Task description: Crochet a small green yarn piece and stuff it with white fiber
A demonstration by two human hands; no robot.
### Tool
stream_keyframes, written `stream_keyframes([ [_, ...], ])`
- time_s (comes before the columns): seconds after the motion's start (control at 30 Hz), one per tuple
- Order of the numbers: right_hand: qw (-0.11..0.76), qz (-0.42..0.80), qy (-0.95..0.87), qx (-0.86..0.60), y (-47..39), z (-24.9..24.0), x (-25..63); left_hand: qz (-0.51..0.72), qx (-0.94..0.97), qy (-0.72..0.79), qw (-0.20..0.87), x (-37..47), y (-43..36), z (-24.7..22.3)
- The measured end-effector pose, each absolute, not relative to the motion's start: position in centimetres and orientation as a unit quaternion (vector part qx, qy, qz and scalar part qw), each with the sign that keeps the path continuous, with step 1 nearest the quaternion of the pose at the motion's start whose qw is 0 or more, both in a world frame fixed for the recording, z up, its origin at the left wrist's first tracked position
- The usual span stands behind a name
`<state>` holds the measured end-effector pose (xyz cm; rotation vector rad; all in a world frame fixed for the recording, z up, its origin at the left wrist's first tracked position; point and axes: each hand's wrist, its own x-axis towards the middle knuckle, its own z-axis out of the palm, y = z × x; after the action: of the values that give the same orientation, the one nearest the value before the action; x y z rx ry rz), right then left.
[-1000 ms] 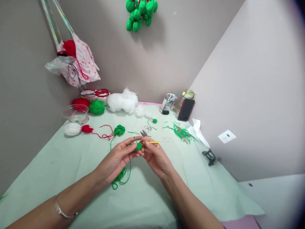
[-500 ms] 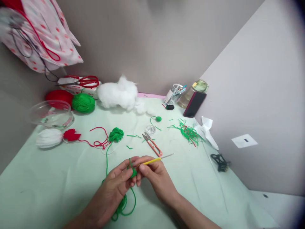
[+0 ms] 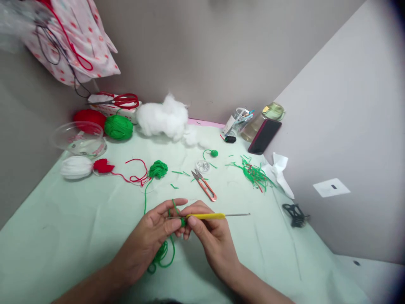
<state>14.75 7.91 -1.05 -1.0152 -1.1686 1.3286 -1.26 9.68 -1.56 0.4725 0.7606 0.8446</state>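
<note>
Between thumb and fingers, my left hand (image 3: 158, 226) pinches a small green crocheted piece (image 3: 183, 222), mostly covered by the fingertips. Green working yarn (image 3: 175, 206) passes over its raised index finger. My right hand (image 3: 210, 234) grips a crochet hook (image 3: 207, 216) by its yellow handle; one metal end points right, and the other reaches the green piece. Loose loops of green yarn (image 3: 162, 253) hang below my left hand. A strand runs up from there to a small green yarn bundle (image 3: 158, 169) on the table.
Orange thread snips (image 3: 205, 185) lie beyond my hands, beside a small clear round container (image 3: 203, 166). Green yarn scraps (image 3: 255, 174) are heaped at right near a phone (image 3: 265, 136). White stuffing (image 3: 163, 118), a green yarn ball (image 3: 118, 127) and a plastic tub (image 3: 80, 141) stand at the back.
The crochet hook has turned from slanting upward to nearly level, showing more of its yellow handle. My left index finger is straighter. The whole view has shifted slightly.
</note>
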Motion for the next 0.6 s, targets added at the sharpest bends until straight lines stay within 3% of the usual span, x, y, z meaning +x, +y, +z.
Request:
stream_keyframes([
  [0.37, 0.574, 0.517, -0.515, -0.371, 4.9, 0.5, 15.8, 0.423, 0.31, 0.335, 0.783, -1.3, 5.6, 0.4],
  [0.6, 0.614, 0.428, -0.547, -0.374, 1.6, 0.3, 16.2, 0.463, 0.316, 0.318, 0.764, -0.6, 2.5, 1.1],
])
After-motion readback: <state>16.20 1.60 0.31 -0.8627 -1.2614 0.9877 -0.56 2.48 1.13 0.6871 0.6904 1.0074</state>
